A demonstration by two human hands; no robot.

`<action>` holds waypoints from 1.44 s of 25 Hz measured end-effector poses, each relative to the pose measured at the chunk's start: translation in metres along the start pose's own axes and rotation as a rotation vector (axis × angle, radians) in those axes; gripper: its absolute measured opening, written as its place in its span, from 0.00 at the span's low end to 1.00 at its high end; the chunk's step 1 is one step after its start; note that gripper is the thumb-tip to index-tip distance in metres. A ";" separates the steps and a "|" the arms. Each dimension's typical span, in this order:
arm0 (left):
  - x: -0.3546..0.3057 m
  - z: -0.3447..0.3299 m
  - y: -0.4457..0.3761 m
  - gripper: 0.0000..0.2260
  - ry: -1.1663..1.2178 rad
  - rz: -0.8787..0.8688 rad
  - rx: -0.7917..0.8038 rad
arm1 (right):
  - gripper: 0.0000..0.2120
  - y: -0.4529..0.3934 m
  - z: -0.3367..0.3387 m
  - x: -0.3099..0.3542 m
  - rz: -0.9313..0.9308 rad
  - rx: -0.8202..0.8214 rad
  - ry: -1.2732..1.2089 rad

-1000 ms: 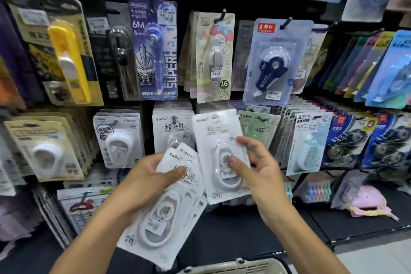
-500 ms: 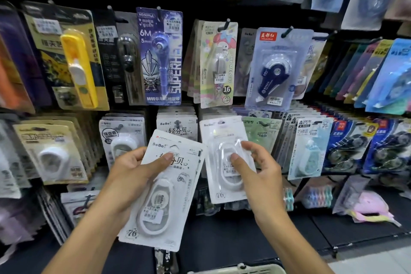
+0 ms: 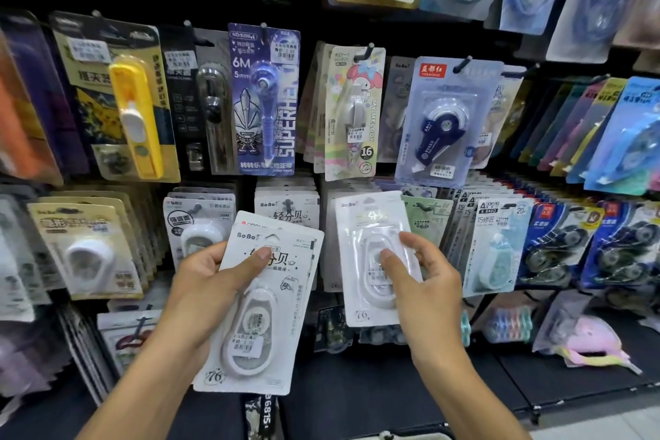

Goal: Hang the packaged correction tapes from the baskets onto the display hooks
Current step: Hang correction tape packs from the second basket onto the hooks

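My left hand [image 3: 207, 291] grips a small stack of white packaged correction tapes [image 3: 260, 329], thumb pressed on the top card. My right hand [image 3: 421, 282] pinches a single white packaged correction tape [image 3: 371, 225] by its blister, holding it upright against the display, over the packs hanging between the matching white row [image 3: 285, 207] and the green-carded packs [image 3: 428, 214]. Whether its hole sits on a hook is hidden by the card. Only the rim of a basket [image 3: 400, 436] shows at the bottom edge.
Hooks crowded with other packs fill the wall: a yellow tape [image 3: 135, 118], a purple pen-style tape [image 3: 264, 100], a dark blue tape [image 3: 443, 125], blue-carded packs [image 3: 557, 250] to the right. A dark shelf [image 3: 464, 379] below holds small pastel items [image 3: 589, 339].
Both hands have risen a little and moved closer to the display. The right hand's pack has shifted right and up against the hanging row. The left hand's stack has lifted with it.
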State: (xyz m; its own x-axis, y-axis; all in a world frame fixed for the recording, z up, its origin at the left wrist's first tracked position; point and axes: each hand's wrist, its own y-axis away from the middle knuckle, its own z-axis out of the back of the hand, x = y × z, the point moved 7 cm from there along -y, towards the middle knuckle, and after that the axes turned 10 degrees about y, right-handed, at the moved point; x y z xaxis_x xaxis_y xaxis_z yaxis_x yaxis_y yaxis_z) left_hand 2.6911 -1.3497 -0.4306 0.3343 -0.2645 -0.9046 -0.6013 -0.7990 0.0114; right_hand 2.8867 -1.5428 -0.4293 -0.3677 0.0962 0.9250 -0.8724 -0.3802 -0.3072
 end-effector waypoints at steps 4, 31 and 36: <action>-0.002 0.003 0.000 0.11 0.018 -0.022 -0.020 | 0.14 0.007 0.011 -0.006 -0.015 -0.027 -0.030; -0.055 0.055 0.005 0.13 -0.047 -0.122 -0.209 | 0.13 0.040 -0.074 0.006 -0.035 0.380 -0.266; -0.068 0.054 0.015 0.16 0.004 -0.298 -0.298 | 0.14 0.021 -0.106 0.021 0.060 0.313 0.128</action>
State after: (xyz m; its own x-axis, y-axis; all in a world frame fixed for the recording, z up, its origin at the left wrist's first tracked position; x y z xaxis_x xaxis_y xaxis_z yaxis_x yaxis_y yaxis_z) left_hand 2.6200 -1.3149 -0.3919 0.4648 -0.0001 -0.8854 -0.2418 -0.9620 -0.1268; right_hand 2.8268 -1.4510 -0.4402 -0.4696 0.1724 0.8659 -0.7144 -0.6504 -0.2580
